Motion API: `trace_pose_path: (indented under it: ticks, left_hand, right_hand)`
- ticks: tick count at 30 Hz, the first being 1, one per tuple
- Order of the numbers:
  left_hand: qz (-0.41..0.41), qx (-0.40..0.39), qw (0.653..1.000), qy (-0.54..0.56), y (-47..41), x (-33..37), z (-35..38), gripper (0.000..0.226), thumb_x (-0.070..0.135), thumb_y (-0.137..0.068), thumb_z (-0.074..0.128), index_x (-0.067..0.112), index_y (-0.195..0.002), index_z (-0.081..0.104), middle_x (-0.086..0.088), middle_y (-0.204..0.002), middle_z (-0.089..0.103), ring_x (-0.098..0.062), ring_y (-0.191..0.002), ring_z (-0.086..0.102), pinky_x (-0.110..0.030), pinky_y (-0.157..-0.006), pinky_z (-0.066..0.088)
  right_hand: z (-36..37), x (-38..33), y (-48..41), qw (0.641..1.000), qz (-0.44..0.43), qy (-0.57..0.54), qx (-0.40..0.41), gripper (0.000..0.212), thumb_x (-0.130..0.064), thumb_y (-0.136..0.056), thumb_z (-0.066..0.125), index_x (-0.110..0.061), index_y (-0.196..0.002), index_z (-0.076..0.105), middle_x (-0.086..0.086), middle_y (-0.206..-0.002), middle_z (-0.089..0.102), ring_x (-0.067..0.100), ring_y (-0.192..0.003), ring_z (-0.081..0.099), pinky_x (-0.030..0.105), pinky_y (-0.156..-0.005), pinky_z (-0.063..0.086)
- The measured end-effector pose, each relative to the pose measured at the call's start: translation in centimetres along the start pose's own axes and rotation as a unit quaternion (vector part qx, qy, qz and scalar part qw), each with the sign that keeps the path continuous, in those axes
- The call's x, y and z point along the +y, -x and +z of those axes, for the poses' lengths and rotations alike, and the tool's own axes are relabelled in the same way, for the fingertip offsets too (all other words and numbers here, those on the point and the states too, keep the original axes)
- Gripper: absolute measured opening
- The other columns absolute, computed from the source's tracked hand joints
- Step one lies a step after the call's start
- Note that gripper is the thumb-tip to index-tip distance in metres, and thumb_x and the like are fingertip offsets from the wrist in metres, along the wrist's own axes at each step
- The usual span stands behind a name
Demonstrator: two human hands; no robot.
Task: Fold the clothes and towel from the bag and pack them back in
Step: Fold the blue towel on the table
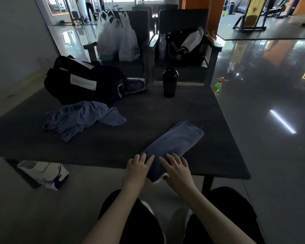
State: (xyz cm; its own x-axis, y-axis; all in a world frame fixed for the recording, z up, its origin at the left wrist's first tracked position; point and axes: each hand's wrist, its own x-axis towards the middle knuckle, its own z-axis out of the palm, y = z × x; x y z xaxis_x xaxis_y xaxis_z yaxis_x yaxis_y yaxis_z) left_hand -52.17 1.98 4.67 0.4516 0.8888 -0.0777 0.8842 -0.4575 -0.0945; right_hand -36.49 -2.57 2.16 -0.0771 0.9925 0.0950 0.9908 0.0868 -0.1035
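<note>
A dim gym hall with a glossy floor surrounds a dark tabletop (pixel 183 110). At its near edge lies a blue towel (pixel 174 141), folded into a long strip that angles away to the right. The left hand (pixel 139 167) and right hand (pixel 177 169) both rest flat on its near end, fingers spread, gripping nothing. A crumpled blue garment (pixel 81 118) lies further left, just in front of the black bag (pixel 81 81). A black shaker bottle (pixel 169 82) stands upright at the far edge.

Dark tabletop (pixel 209 120) with five items resting on it.
You see a folded towel (pixel 173 145) near your edge, crumpled blue clothes (pixel 81 118) left, a black bag (pixel 81 81) and grey garment (pixel 134 86) behind, and a black bottle (pixel 169 82).
</note>
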Motion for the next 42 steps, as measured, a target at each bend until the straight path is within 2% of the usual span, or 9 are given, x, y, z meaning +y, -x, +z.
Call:
trace_pose_path:
  ticks: [3,9,12,15,20,23,28,35,42]
  left_hand:
    - [0.042,0.070,0.997,0.018,0.3,-0.5,0.7,0.074,0.031,-0.028,0.088,0.026,-0.101,0.074,0.003,-0.084,0.067,-0.019,-0.072,0.061,-0.032,-0.055,0.049]
    - [0.073,0.186,0.969,0.146,0.4,-1.1,0.6,0.032,0.041,-0.064,0.045,0.026,-0.074,0.072,0.011,-0.069,0.066,-0.016,-0.074,0.061,-0.031,-0.069,0.043]
    - [0.047,0.142,0.944,0.295,0.4,-1.1,-0.9,0.041,0.042,-0.065,0.065,0.022,-0.101,0.071,0.001,-0.089,0.069,-0.022,-0.084,0.065,-0.034,-0.075,0.051]
    - [0.019,0.005,0.918,0.397,-0.2,-1.6,-2.3,0.086,0.048,-0.052,0.070,0.028,-0.133,0.050,0.002,-0.114,0.060,-0.016,-0.105,0.058,-0.030,-0.092,0.047]
    - [0.013,-0.046,0.870,0.491,-2.2,-1.8,-2.4,0.067,0.017,-0.059,0.081,0.035,-0.117,0.054,0.005,-0.112,0.064,-0.013,-0.107,0.060,-0.030,-0.094,0.049]
    - [0.033,-0.059,0.879,0.471,-3.2,-0.9,-2.7,0.041,0.005,-0.073,0.076,0.012,-0.111,0.063,-0.002,-0.104,0.066,-0.016,-0.099,0.062,-0.028,-0.085,0.048]
    - [0.017,-0.003,0.883,0.470,-5.0,0.5,-2.7,0.023,0.017,-0.084,0.069,0.003,-0.103,0.065,-0.006,-0.097,0.066,-0.019,-0.091,0.062,-0.028,-0.073,0.045]
    - [-0.040,-0.026,0.813,0.581,-7.3,0.8,-1.5,0.027,0.026,-0.088,0.065,0.019,-0.113,0.058,0.005,-0.105,0.066,-0.009,-0.098,0.061,-0.029,-0.085,0.049]
    - [-0.093,-0.015,0.837,0.540,-8.9,1.3,-0.2,0.042,0.037,-0.092,0.056,0.020,-0.129,0.047,0.002,-0.117,0.061,-0.016,-0.106,0.058,-0.039,-0.091,0.050]
  right_hand:
    - [0.0,-0.2,0.4,1.000,0.003,-0.014,0.021,0.069,-0.041,-0.043,0.090,-0.023,-0.106,0.069,0.004,-0.112,0.067,0.025,-0.106,0.064,0.042,-0.078,0.055]
    - [0.1,1.9,0.6,0.987,0.010,-0.147,0.060,0.043,-0.021,-0.068,0.081,-0.018,-0.110,0.069,0.002,-0.119,0.066,0.024,-0.120,0.057,0.042,-0.097,0.047]
    - [-1.0,3.4,0.3,0.970,0.031,-0.238,0.028,0.027,-0.022,-0.089,0.060,-0.016,-0.116,0.062,0.000,-0.118,0.065,0.019,-0.115,0.056,0.035,-0.104,0.033]
    - [-2.6,4.4,0.3,0.940,0.072,-0.333,0.010,0.009,-0.020,-0.097,0.049,-0.019,-0.099,0.058,-0.005,-0.086,0.065,0.012,-0.078,0.060,0.024,-0.075,0.040]
    - [-3.2,6.0,0.0,0.897,0.132,-0.422,0.018,0.016,-0.024,-0.097,0.051,-0.011,-0.095,0.060,0.011,-0.077,0.067,0.015,-0.064,0.055,0.040,-0.061,0.044]
    - [-3.3,6.4,-0.4,0.882,0.137,-0.449,0.043,0.008,-0.022,-0.095,0.053,-0.020,-0.097,0.061,0.008,-0.078,0.068,0.012,-0.065,0.056,0.033,-0.061,0.043]
    - [-4.0,6.7,-2.1,0.847,0.164,-0.499,0.081,0.022,-0.018,-0.096,0.053,-0.037,-0.085,0.055,-0.009,-0.076,0.064,-0.005,-0.064,0.056,0.027,-0.063,0.043]
    - [-4.1,7.4,-6.4,0.814,0.225,-0.527,0.098,0.011,-0.022,-0.096,0.050,-0.020,-0.097,0.061,-0.001,-0.085,0.068,0.010,-0.079,0.061,0.025,-0.067,0.046]
    - [-3.2,8.2,-8.8,0.810,0.318,-0.489,0.066,0.026,-0.026,-0.096,0.051,-0.003,-0.085,0.057,0.002,-0.079,0.058,0.010,-0.068,0.051,0.018,-0.053,0.037]
